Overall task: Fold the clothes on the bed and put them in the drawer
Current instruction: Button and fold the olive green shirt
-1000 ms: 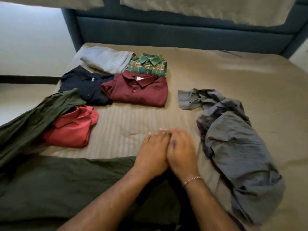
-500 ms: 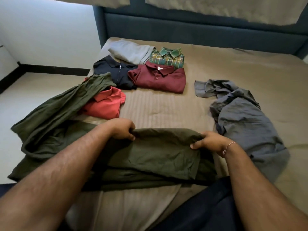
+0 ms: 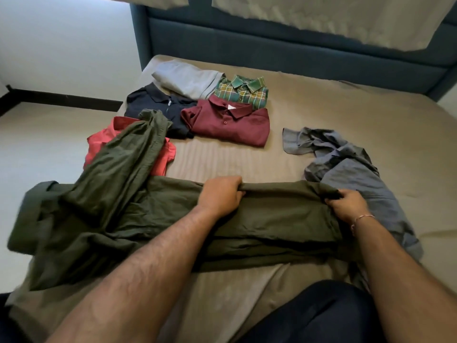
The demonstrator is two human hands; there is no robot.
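Note:
An olive green garment (image 3: 277, 219) lies across the near part of the bed (image 3: 346, 115). My left hand (image 3: 222, 194) grips its far folded edge near the middle, and my right hand (image 3: 346, 205) grips the same edge at its right end. One long green part (image 3: 118, 167) runs up to the left over a folded red shirt (image 3: 165, 157). Further back lie a folded navy polo (image 3: 153, 105), a maroon polo (image 3: 232, 125), a green plaid shirt (image 3: 244, 91) and a grey folded piece (image 3: 185, 79). A crumpled grey-blue shirt (image 3: 358, 174) lies unfolded at the right.
A dark blue padded headboard (image 3: 272, 43) closes the far side of the bed. The bed's left edge drops to a pale floor (image 3: 44, 144) beside a white wall. My dark trouser leg (image 3: 316, 315) is at the bottom. No drawer is in view.
My hands were pressed together flat on the bed; they have since spread apart, taken hold of the green garment's edge and carried it away from me. The view has shifted left.

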